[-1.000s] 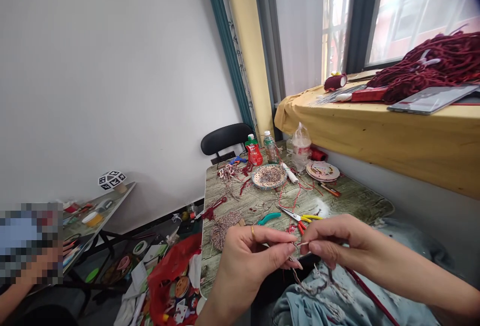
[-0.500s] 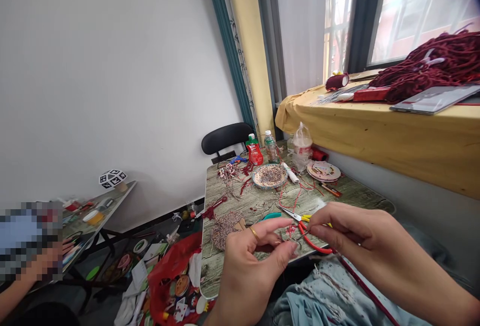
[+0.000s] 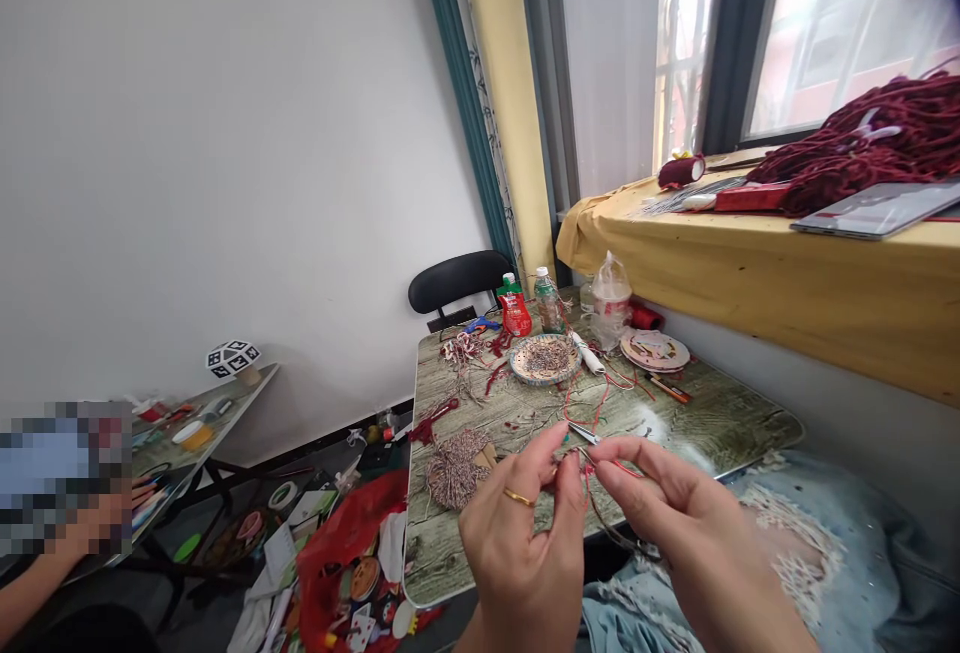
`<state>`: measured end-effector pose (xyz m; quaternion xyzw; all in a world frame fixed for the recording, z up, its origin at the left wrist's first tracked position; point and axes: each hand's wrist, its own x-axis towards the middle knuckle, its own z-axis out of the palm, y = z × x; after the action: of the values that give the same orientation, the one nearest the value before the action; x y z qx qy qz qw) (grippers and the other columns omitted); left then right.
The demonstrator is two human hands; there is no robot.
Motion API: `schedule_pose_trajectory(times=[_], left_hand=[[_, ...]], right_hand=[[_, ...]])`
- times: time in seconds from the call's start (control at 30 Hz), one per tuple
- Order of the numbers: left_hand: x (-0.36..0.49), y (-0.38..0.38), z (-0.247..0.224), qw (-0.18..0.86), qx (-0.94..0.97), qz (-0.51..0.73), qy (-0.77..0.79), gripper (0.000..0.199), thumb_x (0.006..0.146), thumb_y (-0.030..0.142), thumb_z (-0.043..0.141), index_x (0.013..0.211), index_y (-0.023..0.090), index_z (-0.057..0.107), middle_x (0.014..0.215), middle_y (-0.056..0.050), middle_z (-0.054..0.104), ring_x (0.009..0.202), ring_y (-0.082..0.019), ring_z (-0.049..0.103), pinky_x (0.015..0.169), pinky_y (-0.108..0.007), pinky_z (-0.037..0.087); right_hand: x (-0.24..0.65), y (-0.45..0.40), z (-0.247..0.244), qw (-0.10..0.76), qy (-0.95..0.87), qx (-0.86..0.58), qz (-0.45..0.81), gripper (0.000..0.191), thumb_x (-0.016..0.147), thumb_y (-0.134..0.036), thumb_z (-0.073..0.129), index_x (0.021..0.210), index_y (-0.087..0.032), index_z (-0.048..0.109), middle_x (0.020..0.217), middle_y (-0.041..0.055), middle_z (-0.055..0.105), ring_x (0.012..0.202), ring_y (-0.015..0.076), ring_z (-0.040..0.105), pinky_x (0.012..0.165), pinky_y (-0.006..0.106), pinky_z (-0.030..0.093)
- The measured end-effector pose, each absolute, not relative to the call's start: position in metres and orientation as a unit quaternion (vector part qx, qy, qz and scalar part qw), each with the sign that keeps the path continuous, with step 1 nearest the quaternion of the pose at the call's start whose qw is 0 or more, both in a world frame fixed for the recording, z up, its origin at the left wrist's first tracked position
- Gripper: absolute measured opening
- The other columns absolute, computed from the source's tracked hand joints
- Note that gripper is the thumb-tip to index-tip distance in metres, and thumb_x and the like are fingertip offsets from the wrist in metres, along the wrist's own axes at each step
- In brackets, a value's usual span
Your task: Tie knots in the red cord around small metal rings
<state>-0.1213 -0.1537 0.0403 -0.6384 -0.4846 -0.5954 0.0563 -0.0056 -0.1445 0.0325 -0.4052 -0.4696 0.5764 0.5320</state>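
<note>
Over the near edge of the table, my left hand (image 3: pixel 521 533) pinches a thin cord (image 3: pixel 598 518) between thumb and forefinger; a gold ring is on one finger. Close beside it, my right hand (image 3: pixel 686 523) is closed in a pinch on the same cord, their fingertips almost touching. A loose length of the cord loops down below the hands. Just beyond the fingertips show the pointed metal jaws of a tool (image 3: pixel 583 433); its handles are hidden by my right hand. A ball of speckled yarn (image 3: pixel 456 471) lies left of my left hand.
On the wooden table (image 3: pixel 720 423) are a woven plate (image 3: pixel 517 365) of speckled bits, a red pouch (image 3: pixel 514 309), a bottle (image 3: pixel 550 305) and round discs (image 3: pixel 654 351). A red bag (image 3: pixel 352 523) lies on the floor. Another person's arm (image 3: pixel 45 568) reaches in at left.
My hands have come together, the right moving left and the left fingers closing into a pinch. The cord's loop now hangs beneath them. The view has shifted slightly.
</note>
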Motion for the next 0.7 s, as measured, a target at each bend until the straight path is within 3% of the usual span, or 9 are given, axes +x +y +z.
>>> schedule_pose_trajectory(times=[0.1, 0.3, 0.37, 0.47, 0.7], left_hand=[[-0.118, -0.152, 0.041, -0.038, -0.594, -0.617, -0.515, 0.021, 0.074, 0.011, 0.063, 0.093, 0.020, 0.064, 0.069, 0.003, 0.070, 0.057, -0.009, 0.064, 0.059, -0.017, 0.051], [-0.121, -0.147, 0.050, -0.406, -0.514, -0.575, -0.490, 0.013, 0.079, 0.024, 0.060, 0.089, 0.017, 0.061, 0.060, 0.000, 0.068, 0.060, -0.013, 0.065, 0.061, -0.021, 0.053], [-0.125, -0.145, 0.051, -0.426, -0.510, -0.576, -0.477, 0.014, 0.082, 0.027, 0.056, 0.090, 0.016, 0.061, 0.064, -0.001, 0.069, 0.063, -0.014, 0.065, 0.063, -0.022, 0.053], [-0.130, -0.141, 0.049, -0.381, -0.501, -0.603, -0.490, 0.018, 0.086, 0.030, 0.050, 0.091, 0.017, 0.062, 0.077, -0.003, 0.069, 0.065, -0.012, 0.062, 0.064, -0.022, 0.050], [-0.131, -0.143, 0.060, -0.350, -0.503, -0.625, -0.483, 0.038, 0.090, 0.043, 0.036, 0.092, 0.015, 0.063, 0.065, -0.003, 0.061, 0.059, -0.013, 0.055, 0.056, -0.021, 0.045]], right_hand=[[-0.009, -0.138, 0.029, 0.522, -0.427, -0.363, 0.643, 0.024, 0.071, -0.039, 0.070, 0.087, -0.022, 0.068, 0.051, -0.0042, 0.054, 0.056, 0.0123, 0.051, 0.050, 0.019, 0.038], [-0.005, -0.134, 0.034, 0.546, -0.405, -0.341, 0.650, 0.016, 0.069, -0.034, 0.072, 0.072, -0.019, 0.071, 0.059, -0.0014, 0.063, 0.055, 0.0101, 0.049, 0.056, 0.019, 0.039], [-0.003, -0.134, 0.035, 0.549, -0.420, -0.349, 0.633, 0.018, 0.069, -0.036, 0.072, 0.067, -0.018, 0.069, 0.057, -0.0010, 0.061, 0.056, 0.0112, 0.049, 0.055, 0.021, 0.037], [0.001, -0.133, 0.035, 0.553, -0.443, -0.382, 0.593, 0.023, 0.070, -0.039, 0.070, 0.063, -0.018, 0.066, 0.048, -0.0042, 0.051, 0.048, 0.0091, 0.038, 0.047, 0.021, 0.028], [0.004, -0.133, 0.033, 0.528, -0.510, -0.415, 0.537, 0.025, 0.074, -0.043, 0.065, 0.067, -0.019, 0.065, 0.054, -0.0024, 0.052, 0.049, 0.0109, 0.038, 0.045, 0.023, 0.026]])
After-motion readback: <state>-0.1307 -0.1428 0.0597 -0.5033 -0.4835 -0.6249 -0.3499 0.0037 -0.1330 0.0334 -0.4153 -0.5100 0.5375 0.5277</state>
